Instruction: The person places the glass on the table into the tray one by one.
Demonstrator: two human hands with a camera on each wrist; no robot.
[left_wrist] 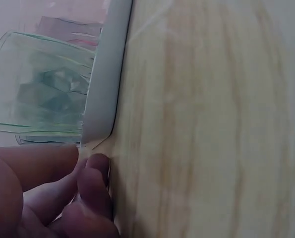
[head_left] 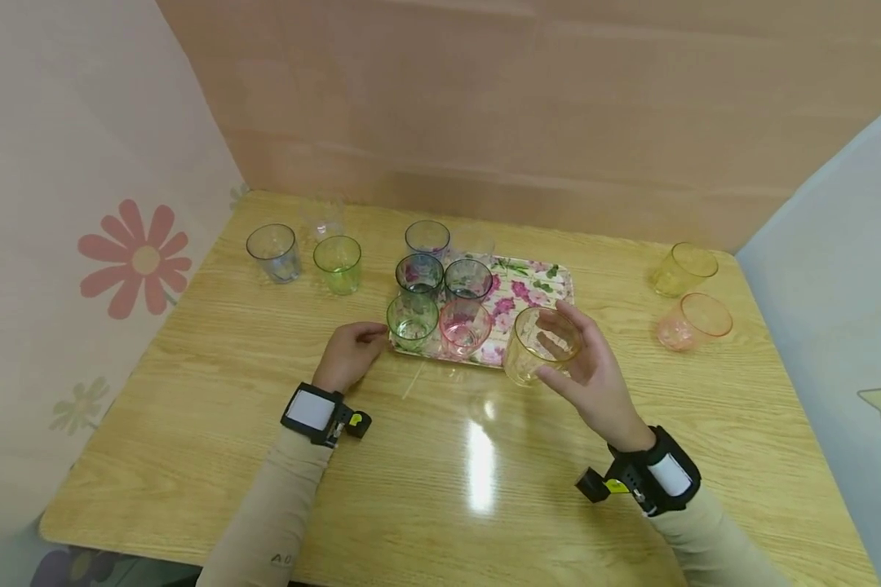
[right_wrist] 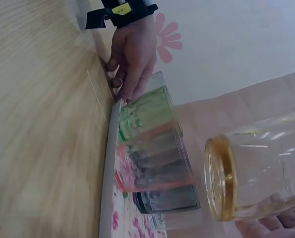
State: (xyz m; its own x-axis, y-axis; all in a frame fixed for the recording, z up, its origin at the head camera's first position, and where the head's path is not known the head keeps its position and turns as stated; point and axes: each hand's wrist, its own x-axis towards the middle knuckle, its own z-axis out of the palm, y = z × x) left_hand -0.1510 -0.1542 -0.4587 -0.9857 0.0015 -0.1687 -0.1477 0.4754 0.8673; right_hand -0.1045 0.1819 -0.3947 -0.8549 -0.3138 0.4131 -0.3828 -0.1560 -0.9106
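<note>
My right hand holds a pale yellow glass tilted over the tray's front right part, thumb on the near side and fingers round the far side. The same yellow glass shows its thick base in the right wrist view. At the front left corner of the flower-patterned tray, my left hand pinches the edge with thumb and curled fingers. Nearest it on the tray stand a green glass and a pink glass. Behind these are two dark glasses and, farther back, a blue glass and a clear glass.
Left of the tray stand a bluish glass, a light green glass and a clear glass. Over at the right are a yellow glass and a pink-orange glass. Walls border the wooden table at the back and sides.
</note>
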